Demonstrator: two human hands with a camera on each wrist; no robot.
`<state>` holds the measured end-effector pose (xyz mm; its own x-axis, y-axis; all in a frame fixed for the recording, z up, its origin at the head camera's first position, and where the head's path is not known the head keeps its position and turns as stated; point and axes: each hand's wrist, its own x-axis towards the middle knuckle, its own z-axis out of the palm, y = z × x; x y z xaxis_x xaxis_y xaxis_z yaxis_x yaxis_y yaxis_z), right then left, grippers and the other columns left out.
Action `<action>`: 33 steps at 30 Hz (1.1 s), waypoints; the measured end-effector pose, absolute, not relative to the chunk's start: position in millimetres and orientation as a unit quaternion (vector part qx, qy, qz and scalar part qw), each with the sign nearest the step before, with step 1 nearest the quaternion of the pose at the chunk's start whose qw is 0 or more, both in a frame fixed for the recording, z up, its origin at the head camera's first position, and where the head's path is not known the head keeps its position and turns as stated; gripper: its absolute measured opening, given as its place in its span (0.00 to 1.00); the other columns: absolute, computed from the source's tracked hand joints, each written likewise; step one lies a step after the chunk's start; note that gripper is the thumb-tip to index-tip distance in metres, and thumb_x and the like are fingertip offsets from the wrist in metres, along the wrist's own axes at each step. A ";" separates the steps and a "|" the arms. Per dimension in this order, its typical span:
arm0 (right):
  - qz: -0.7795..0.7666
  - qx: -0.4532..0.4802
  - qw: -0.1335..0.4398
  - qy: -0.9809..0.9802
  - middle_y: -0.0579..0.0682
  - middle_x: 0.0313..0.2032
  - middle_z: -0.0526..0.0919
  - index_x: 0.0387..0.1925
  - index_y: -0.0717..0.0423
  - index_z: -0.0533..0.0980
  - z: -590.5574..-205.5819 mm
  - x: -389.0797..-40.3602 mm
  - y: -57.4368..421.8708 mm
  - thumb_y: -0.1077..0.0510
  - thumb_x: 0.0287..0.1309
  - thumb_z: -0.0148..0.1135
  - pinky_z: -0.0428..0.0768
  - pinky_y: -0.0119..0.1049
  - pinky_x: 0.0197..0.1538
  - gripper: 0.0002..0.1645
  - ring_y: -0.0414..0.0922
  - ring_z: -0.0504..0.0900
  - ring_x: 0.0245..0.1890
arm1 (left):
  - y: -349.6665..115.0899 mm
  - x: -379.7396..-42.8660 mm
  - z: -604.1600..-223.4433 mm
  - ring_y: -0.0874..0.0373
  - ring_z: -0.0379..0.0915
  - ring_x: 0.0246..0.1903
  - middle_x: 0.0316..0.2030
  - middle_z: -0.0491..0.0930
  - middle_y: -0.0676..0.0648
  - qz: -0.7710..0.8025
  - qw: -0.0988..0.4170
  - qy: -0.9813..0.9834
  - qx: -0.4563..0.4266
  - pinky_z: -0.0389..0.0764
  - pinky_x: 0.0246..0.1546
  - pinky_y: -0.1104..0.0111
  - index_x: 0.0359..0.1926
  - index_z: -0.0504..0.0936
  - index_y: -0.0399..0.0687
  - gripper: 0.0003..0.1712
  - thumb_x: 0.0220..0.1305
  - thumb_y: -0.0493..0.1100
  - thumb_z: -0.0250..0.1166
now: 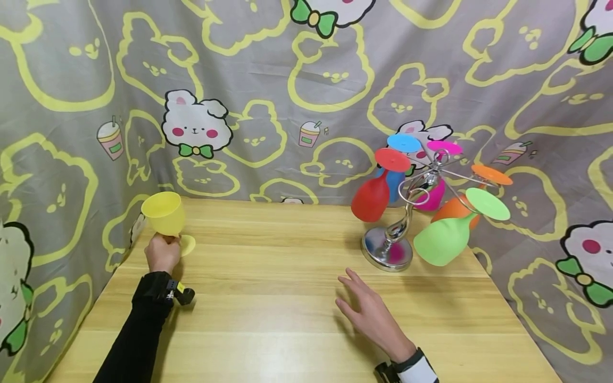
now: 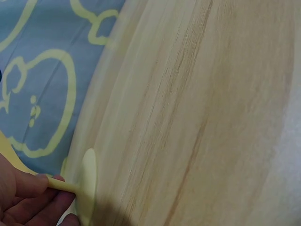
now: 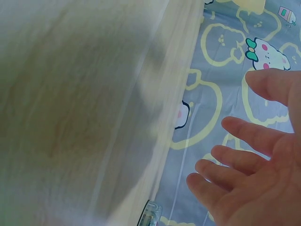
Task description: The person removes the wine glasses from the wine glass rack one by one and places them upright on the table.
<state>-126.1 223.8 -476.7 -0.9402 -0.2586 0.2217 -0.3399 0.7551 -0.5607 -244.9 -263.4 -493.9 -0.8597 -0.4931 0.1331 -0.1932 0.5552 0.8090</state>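
Note:
At the table's left side my left hand (image 1: pixel 163 254) pinches the stem of a yellow goblet (image 1: pixel 164 213), its bowl upward and its foot low at the tabletop. The left wrist view shows thumb and fingers around the thin stem, with the round foot (image 2: pixel 87 188) just beyond them. My right hand (image 1: pixel 373 314) hovers over the front middle of the table, fingers spread and holding nothing. Nearest to it stands a chrome glass rack (image 1: pixel 389 250). Red (image 1: pixel 371 199), blue, pink, orange (image 1: pixel 452 209) and green (image 1: pixel 442 242) goblets hang from it upside down.
The light wooden table (image 1: pixel 268 255) reaches back to a grey curtain (image 1: pixel 268 69) with yellow outlines and rabbit prints. The curtain also closes in the left and right sides. The rack's wire arms and hanging goblets spread wide over the right rear of the table.

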 end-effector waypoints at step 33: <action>0.312 0.160 0.066 -0.934 0.66 0.79 0.67 0.73 0.61 0.75 -469.6 -136.1 210.3 0.51 0.73 0.69 0.74 0.64 0.75 0.34 0.66 0.72 0.76 | -160.3 -156.8 -461.8 0.25 0.52 0.79 0.80 0.55 0.24 -0.308 0.074 -0.948 0.023 0.53 0.80 0.31 0.82 0.55 0.30 0.46 0.81 0.57 0.59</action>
